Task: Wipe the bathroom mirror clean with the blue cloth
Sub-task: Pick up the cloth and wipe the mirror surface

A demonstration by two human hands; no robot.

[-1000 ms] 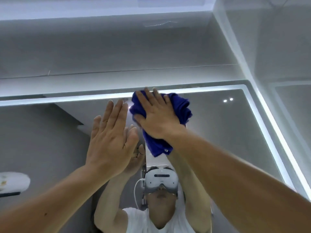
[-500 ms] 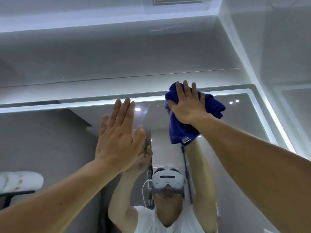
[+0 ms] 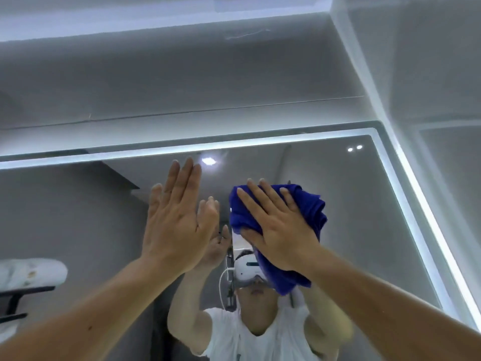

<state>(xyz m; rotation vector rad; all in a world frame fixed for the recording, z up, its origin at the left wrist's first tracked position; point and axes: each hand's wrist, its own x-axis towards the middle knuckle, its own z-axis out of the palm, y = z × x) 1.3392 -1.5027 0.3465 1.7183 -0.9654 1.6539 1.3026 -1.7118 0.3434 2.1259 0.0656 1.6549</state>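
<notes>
The bathroom mirror point(image 3: 351, 204) fills the lower half of the view, edged along its top and right side by a lit white strip. My right hand point(image 3: 279, 231) presses flat on a bunched blue cloth point(image 3: 311, 207) against the glass, a little below the mirror's top edge, right of centre. The cloth hangs down past my wrist. My left hand point(image 3: 178, 222) rests flat on the glass to the left of the cloth, fingers straight and together, holding nothing. The reflection shows a person with both arms raised.
A grey tiled wall point(image 3: 182, 74) rises above the mirror to the ceiling. The side wall point(image 3: 429, 74) meets the mirror's right edge. A rolled white towel on a dark rack point(image 3: 28, 276) appears reflected at the lower left.
My right hand slid the cloth from the top edge rightward, then down toward the middle of the glass. My left hand stayed flat on the mirror.
</notes>
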